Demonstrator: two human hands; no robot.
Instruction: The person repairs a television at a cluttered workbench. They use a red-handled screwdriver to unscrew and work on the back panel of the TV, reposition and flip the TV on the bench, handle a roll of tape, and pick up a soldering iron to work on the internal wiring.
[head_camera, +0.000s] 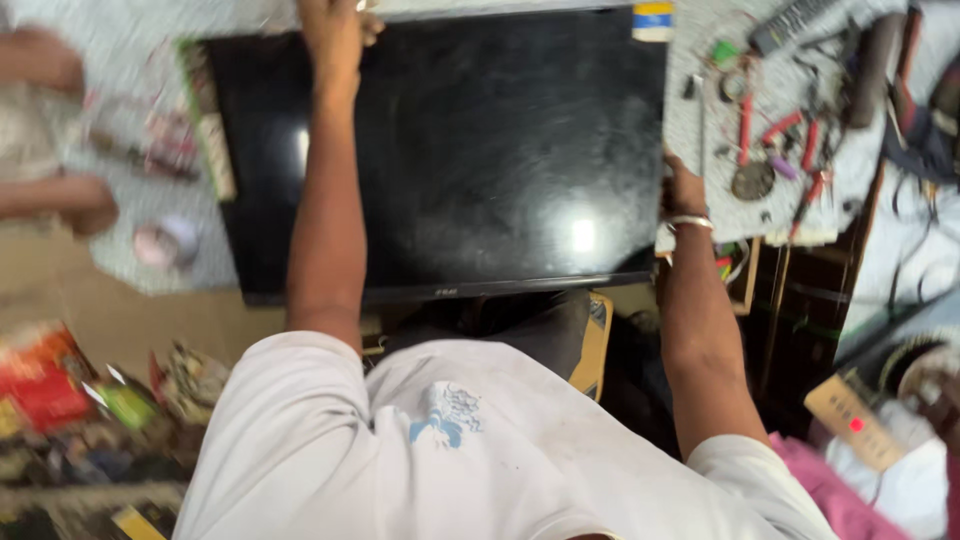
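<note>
A large black flat-screen television (480, 150) lies face up, its glossy screen reflecting light. My left hand (335, 30) reaches across the screen and grips the far top edge. My right hand (682, 190), with a metal bangle on the wrist, holds the television's right edge. My white shirt (450, 450) fills the lower middle of the view. The fingertips of both hands are hidden behind the set's edges.
A patterned worktop (780, 110) at the right holds red-handled tools (745, 130), a remote control (790, 25) and small parts. Another person's blurred arms (50, 195) are at the left. Packets and clutter (60, 390) lie on the floor at the lower left.
</note>
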